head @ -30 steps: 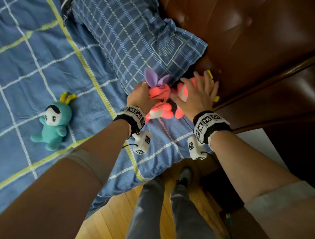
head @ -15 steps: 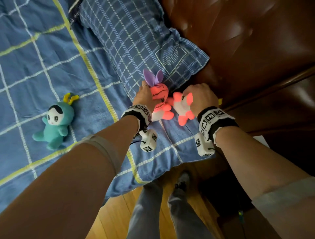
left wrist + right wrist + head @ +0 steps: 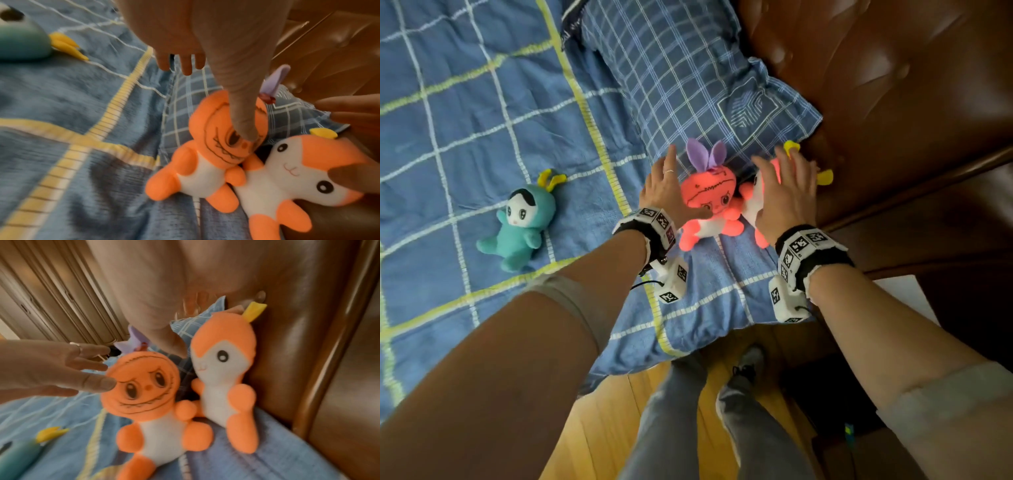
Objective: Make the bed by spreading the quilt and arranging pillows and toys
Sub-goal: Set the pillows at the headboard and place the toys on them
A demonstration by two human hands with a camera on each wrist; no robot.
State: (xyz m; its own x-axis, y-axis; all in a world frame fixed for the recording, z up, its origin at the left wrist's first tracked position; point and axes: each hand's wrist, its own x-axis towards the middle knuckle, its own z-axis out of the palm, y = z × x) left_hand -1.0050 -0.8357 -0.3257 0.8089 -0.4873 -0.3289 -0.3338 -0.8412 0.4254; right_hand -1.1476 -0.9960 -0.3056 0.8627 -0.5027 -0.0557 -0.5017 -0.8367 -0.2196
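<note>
Toys sit side by side at the pillow's (image 3: pixel 688 78) corner: the purple-eared orange toy (image 3: pixel 709 202) and the yellow-eared orange toy (image 3: pixel 224 369). Your left hand (image 3: pixel 666 192) and right hand (image 3: pixel 784 195) are spread open beside them, fingers straight, gripping nothing. The teal toy (image 3: pixel 522 222) lies apart on the quilt (image 3: pixel 465 113).

Each forearm is bare, with a pale grey sleeve (image 3: pixel 571 308) pushed up near the elbow; the other sleeve (image 3: pixel 945 394) looks the same. Each wrist wears a black band edged in white and set with square black-and-white coded markers: the left band (image 3: pixel 650 226) and the right band (image 3: pixel 808 253). A white box bearing the same markers hangs under each band, with a thin black cable. A slim ring (image 3: pixel 669 171) sits on a left finger. Grey trousers (image 3: pixel 688 428) and grey shoes show below.
</note>
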